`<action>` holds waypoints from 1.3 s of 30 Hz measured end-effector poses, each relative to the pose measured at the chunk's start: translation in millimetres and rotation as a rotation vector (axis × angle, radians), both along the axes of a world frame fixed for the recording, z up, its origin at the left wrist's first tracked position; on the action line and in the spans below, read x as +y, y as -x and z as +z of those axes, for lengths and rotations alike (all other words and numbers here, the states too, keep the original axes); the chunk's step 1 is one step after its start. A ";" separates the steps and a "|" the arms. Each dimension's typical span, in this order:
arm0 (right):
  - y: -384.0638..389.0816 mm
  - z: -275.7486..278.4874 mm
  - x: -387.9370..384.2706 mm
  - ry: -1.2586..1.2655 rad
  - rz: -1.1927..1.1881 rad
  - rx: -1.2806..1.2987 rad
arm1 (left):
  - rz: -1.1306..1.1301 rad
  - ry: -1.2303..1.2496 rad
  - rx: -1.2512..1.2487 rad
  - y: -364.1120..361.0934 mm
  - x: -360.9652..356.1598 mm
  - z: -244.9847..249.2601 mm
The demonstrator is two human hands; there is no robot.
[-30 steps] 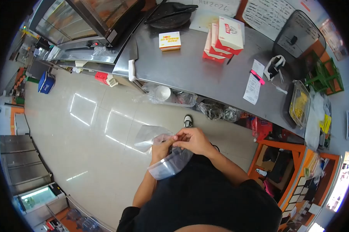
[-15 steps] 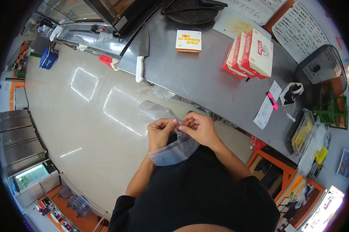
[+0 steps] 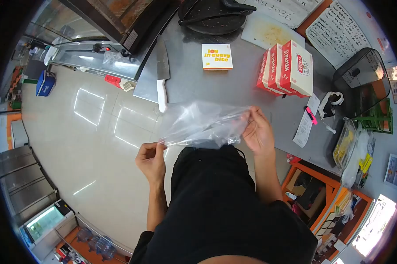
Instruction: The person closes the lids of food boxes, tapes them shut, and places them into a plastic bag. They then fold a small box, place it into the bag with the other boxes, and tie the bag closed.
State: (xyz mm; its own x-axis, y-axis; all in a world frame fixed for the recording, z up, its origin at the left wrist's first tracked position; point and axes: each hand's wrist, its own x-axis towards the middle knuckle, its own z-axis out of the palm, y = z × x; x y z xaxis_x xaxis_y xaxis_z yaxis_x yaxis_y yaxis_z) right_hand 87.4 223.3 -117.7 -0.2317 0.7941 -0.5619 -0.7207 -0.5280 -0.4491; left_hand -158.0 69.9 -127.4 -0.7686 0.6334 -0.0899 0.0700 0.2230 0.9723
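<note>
A clear plastic bag (image 3: 198, 122) is stretched between my two hands in front of the metal table's near edge. My left hand (image 3: 152, 162) pinches its lower left corner between thumb and fingers. At the opposite end, my right hand (image 3: 259, 131) grips the upper right edge of the plastic. Beyond the bag, a small white box with yellow lettering (image 3: 217, 56) lies on the table. Several red and white food boxes (image 3: 296, 66) stand side by side to its right. A knife with a white handle (image 3: 162, 72) lies at the left table edge.
The metal table (image 3: 247, 86) also bears a black pan (image 3: 214, 15), a stained cutting board (image 3: 269, 33), a paper slip (image 3: 305, 127) with a pink marker (image 3: 310, 115), and a lidded container of yellow food (image 3: 346, 143). A glass-sided cabinet stands at the upper left.
My hands, close together before, have moved apart to the left and right. The bag is now spread wide between them, higher and nearer the table.
</note>
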 end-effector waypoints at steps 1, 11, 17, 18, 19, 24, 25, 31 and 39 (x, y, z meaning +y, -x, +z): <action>2.2 0.5 -0.5 -0.087 0.019 0.014 | 0.024 -0.011 0.042 8.2 -2.8 -4.2; 51.9 47.0 -29.8 -0.718 0.305 -0.420 | -0.483 -0.102 0.409 0.5 78.6 6.4; 28.0 35.8 -37.8 -1.060 0.423 -1.285 | -0.542 -0.071 0.842 40.4 87.4 -11.1; 16.2 27.7 -38.0 -1.007 0.367 -1.323 | -0.532 -0.017 0.794 45.4 78.6 -14.1; 10.0 21.9 -38.0 -0.958 0.313 -1.358 | -0.516 0.038 0.747 49.2 72.3 -16.9; 2.9 27.0 -40.6 -0.716 0.021 -1.219 | -0.568 -0.047 0.736 64.5 61.4 -7.1; -0.5 25.6 -39.0 -0.701 -0.016 -1.119 | -0.569 -0.055 0.751 76.6 62.1 -12.6; -17.8 38.3 -31.2 -0.355 -0.226 -0.464 | -0.494 0.149 0.719 110.0 57.4 -24.5; 18.1 52.2 -43.5 -0.944 0.281 -1.588 | -0.977 -0.123 0.270 35.2 140.0 26.5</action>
State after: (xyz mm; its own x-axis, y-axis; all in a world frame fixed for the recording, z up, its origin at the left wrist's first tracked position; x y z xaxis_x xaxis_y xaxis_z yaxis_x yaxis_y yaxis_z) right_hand 69.4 179.8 -65.6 -0.1625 0.9684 0.1894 0.6637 0.2493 -0.7052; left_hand -193.2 209.9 -100.9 0.1038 0.9876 0.1177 0.3880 -0.1492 0.9095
